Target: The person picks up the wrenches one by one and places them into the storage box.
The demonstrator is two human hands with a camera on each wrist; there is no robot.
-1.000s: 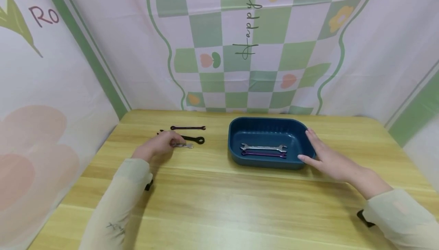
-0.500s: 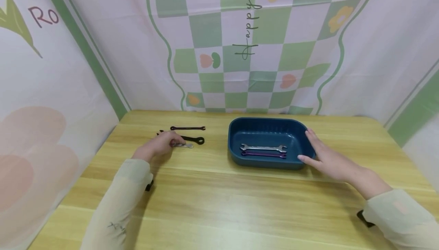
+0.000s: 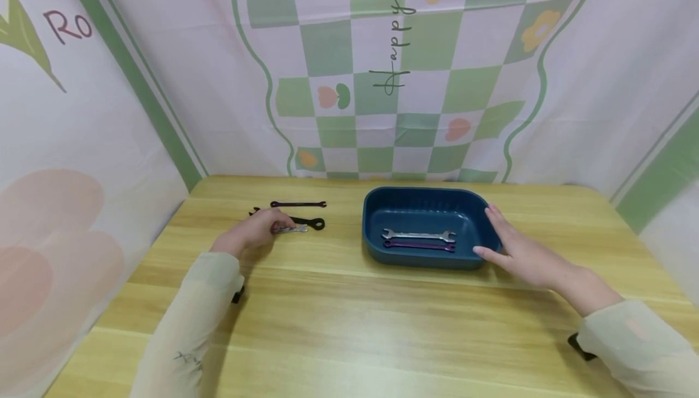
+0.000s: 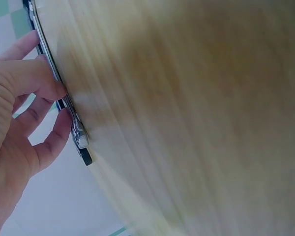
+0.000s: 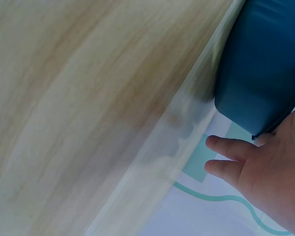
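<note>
My left hand (image 3: 255, 230) pinches a silver wrench (image 3: 297, 229) between thumb and fingers, low over the table; the wrench's middle is partly hidden by the fingers. In the left wrist view the silver wrench (image 4: 78, 130) shows its near end past the fingertips. Right behind it lies a larger black wrench (image 3: 312, 223), partly covered by the hand. My right hand (image 3: 526, 256) rests with straight, spread fingers at the right end of a dark blue bin (image 3: 426, 260). Inside the bin a second silver wrench (image 3: 417, 236) lies alongside a purple wrench (image 3: 417, 245).
A thin dark purple wrench (image 3: 298, 204) lies on the wooden table (image 3: 349, 325) behind the black one. Patterned curtains (image 3: 377, 101) hang close behind the table's back edge and along its left side.
The free end of the silver wrench in my left hand has risen slightly toward the black wrench. The right hand and the bin have stayed put.
</note>
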